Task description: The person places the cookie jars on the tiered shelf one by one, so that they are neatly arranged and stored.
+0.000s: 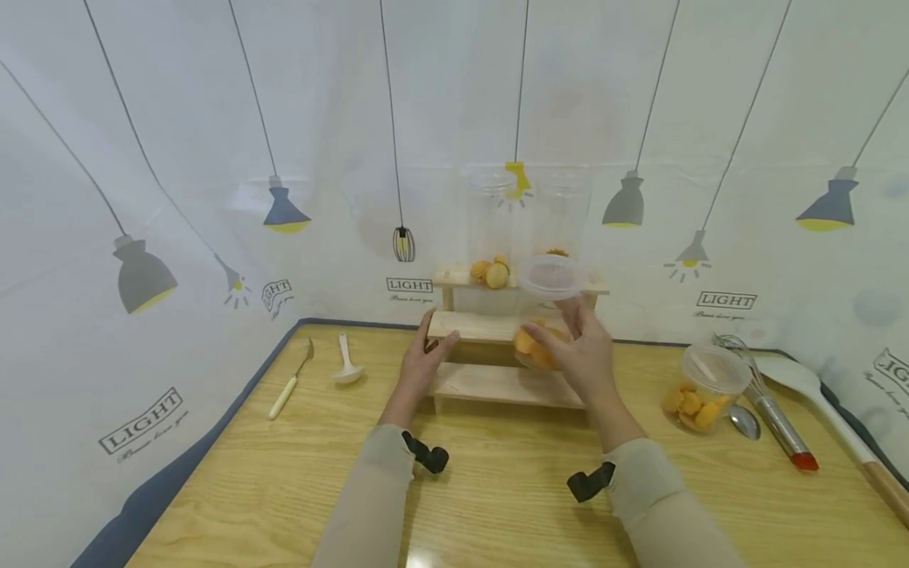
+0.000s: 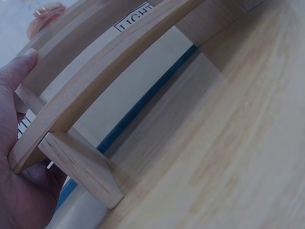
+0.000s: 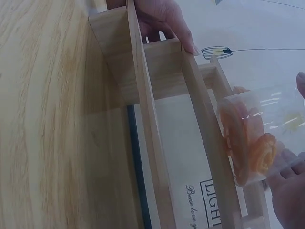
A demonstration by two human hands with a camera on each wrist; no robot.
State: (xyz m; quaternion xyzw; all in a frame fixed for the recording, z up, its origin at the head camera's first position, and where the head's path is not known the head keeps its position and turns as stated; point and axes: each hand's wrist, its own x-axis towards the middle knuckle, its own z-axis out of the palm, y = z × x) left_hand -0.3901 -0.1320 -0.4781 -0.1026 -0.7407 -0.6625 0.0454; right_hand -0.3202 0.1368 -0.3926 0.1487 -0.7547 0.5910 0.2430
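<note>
Clear lidded jar [image 1: 537, 310] of orange pieces [image 1: 534, 355], held near-upright by the right end of the middle step [image 1: 469, 324] of a wooden three-tier stand [image 1: 507, 382], itself near the middle of the worktop [image 1: 497, 497]'s back edge; impossible to tell whether touching the step or just clear of it. Clasped by the right hand [image 1: 589, 353], thumb in front, fingers behind, spread only as wide as the jar. Likely to knock the step's front edge if moved back too low, and then to tip; apt to slip, being smooth-walled, if gripped too lightly. At the same step's left end, a hold by the left hand [image 1: 424, 364], thumb at the front: perhaps enough to keep the stand from skidding under a push. On the top step [image 1: 521, 278], two tall clear jars [image 1: 490, 229], at risk of toppling from a jolt. Toward the worktop's back right corner, a second lidded jar [image 1: 703, 397], a spoon [image 1: 746, 423] and a whisk [image 1: 774, 410], probably safe unless caught by the right sleeve [image 1: 653, 489]. Toward the back left corner, a ladle [image 1: 348, 371], well apart.
</note>
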